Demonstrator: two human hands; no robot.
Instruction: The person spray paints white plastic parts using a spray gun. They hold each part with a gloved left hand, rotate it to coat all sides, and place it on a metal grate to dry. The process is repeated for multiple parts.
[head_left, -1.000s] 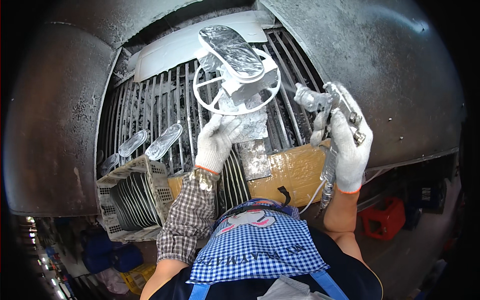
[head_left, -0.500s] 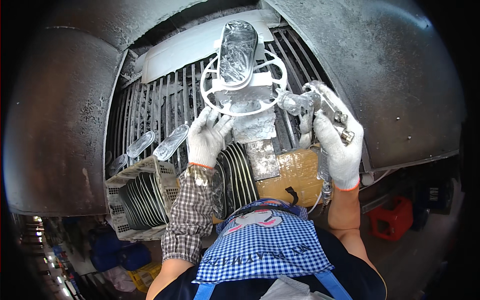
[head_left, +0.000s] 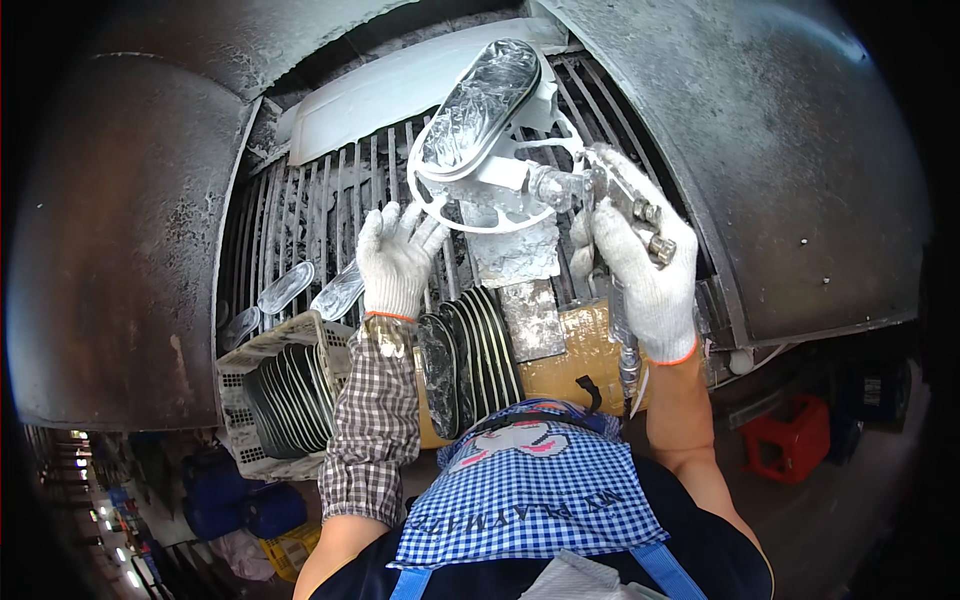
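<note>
A dark shoe sole [head_left: 482, 108] with a pale rim and a wrinkled, shiny cover lies tilted on a stand above a white, spoked wheel [head_left: 470, 227]. My left hand [head_left: 393, 265], in a white knit glove, is open with fingers spread beside the wheel's near left rim; whether a fingertip touches it I cannot tell. My gloved right hand [head_left: 655, 275] is closed around a spray gun [head_left: 562, 188], crusted in white, whose nozzle points left at the wheel and sole. Several dark soles [head_left: 482, 345] with light edges stand in a row near my left forearm.
Left of my forearm stands a plastic basket [head_left: 240, 440] full of soles. Loose covered soles [head_left: 286, 288] lie on the slatted grate [head_left: 345, 190]. Metal walls [head_left: 820, 200] enclose the sides. A taped brown box [head_left: 590, 340] is before me; a red stool [head_left: 790, 437] stands lower right.
The wheel and sole have turned clockwise, the sole's far end swinging right. My right hand has brought the spray gun left, closer to the sole. My left hand has shifted slightly left, fingers spreading.
</note>
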